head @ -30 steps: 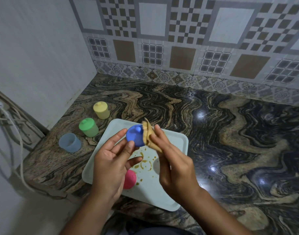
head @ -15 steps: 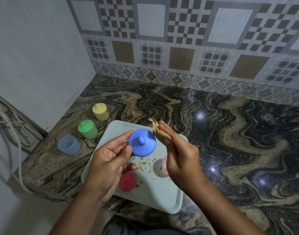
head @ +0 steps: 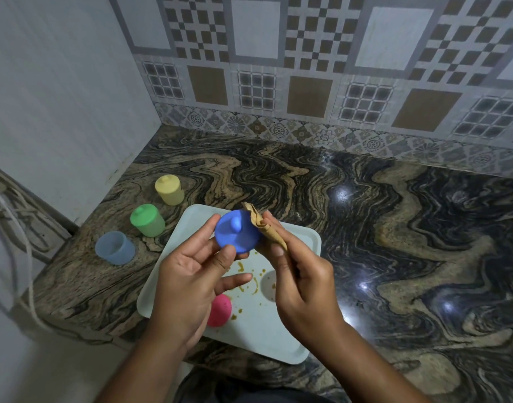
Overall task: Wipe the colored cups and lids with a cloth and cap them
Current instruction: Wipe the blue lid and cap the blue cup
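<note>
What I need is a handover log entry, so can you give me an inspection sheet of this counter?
Surface: marbled counter; a pale tray lies on it at the front edge.
Job's things: blue lid held above the tray; blue cup uncapped; green cup and yellow cup capped; pink piece on the tray, partly hidden.
Clutter: brown stains on the tray.
Hands: left hand holds the lid; right hand pinches a cloth at the lid's edge.
Cables: white cables along the left wall.
Surroundings: patterned tile wall behind.
</note>
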Demonstrator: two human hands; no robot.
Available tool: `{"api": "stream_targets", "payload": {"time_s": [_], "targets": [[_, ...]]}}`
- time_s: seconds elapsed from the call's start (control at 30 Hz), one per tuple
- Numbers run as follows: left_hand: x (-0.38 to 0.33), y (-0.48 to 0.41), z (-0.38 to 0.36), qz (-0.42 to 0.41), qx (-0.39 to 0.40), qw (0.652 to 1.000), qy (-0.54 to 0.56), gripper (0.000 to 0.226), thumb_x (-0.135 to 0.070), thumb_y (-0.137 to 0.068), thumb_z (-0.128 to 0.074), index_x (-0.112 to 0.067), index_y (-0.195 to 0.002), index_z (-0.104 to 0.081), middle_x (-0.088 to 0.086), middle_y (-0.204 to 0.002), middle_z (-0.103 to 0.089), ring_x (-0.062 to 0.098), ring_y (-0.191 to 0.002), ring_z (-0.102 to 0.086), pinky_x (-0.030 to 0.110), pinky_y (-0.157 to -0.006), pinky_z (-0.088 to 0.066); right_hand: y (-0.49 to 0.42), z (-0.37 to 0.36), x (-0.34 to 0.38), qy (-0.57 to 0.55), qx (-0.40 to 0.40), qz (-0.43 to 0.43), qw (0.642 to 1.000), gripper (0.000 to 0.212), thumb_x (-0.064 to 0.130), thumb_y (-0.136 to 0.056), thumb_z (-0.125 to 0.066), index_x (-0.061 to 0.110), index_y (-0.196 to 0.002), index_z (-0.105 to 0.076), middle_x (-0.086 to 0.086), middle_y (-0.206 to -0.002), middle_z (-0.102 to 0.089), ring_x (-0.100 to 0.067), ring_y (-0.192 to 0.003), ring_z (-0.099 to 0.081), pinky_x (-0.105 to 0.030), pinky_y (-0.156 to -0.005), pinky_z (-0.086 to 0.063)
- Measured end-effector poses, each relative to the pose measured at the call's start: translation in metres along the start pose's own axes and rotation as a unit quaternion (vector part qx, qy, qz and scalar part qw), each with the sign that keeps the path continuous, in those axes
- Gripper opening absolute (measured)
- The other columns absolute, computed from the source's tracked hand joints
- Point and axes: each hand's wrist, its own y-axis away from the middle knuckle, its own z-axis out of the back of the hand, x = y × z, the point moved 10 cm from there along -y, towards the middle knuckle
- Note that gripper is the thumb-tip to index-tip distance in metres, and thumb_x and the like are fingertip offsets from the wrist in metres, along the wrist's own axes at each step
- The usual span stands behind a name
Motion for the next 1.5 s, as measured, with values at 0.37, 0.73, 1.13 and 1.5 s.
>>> {"api": "stream_targets", "payload": {"time_s": [0.37,0.73,1.13,1.5], "targets": [[-0.006,-0.005,0.000,-0.006,0.024,1.000,-0.017,0.047,-0.008,-0.083,-0.061,-0.022,-0.128,-0.062,0.004,-0.115,-0.076,0.014,-0.089,-0.074,0.029,-0.060,-0.060,0.013,-0.016,0.020,0.176,0.065,0.131,0.974,0.040,-0.007,-0.098,-0.049,-0.008,-0.137,-0.056,-0.023,-0.154,-0.045,-0.026,-0.145,-0.047,-0.032,-0.111,-0.048],[0.003,-0.002,-0.005,0.028,0.067,0.997,-0.027,0.048,-0.007,-0.081,-0.061,-0.019,-0.129,-0.060,0.003,-0.119,-0.074,0.016,-0.098,-0.072,0.032,-0.058,-0.060,-0.016,0.011,0.002,0.185,0.022,0.085,0.979,0.036,-0.008,-0.098,-0.049,-0.006,-0.132,-0.062,-0.019,-0.146,-0.056,-0.020,-0.141,-0.051,-0.033,-0.112,-0.048],[0.009,-0.003,-0.001,0.010,-0.005,1.000,0.001,0.057,-0.008,-0.082,-0.065,-0.020,-0.137,-0.056,0.001,-0.122,-0.074,0.020,-0.102,-0.072,0.033,-0.069,-0.062,0.000,0.000,-0.003,0.091,0.026,0.037,0.995,0.043,-0.008,-0.098,-0.049,0.000,-0.139,-0.058,-0.013,-0.147,-0.057,-0.018,-0.144,-0.047,-0.032,-0.111,-0.048],[0.004,-0.003,-0.005,0.013,0.034,0.999,0.004,0.052,-0.002,-0.085,-0.058,-0.018,-0.135,-0.057,0.001,-0.122,-0.074,0.018,-0.105,-0.072,0.032,-0.069,-0.062,0.010,-0.011,0.008,0.186,0.052,0.119,0.974,0.039,0.001,-0.101,-0.044,-0.005,-0.137,-0.058,-0.020,-0.154,-0.047,-0.022,-0.145,-0.047,-0.037,-0.107,-0.052]]}}
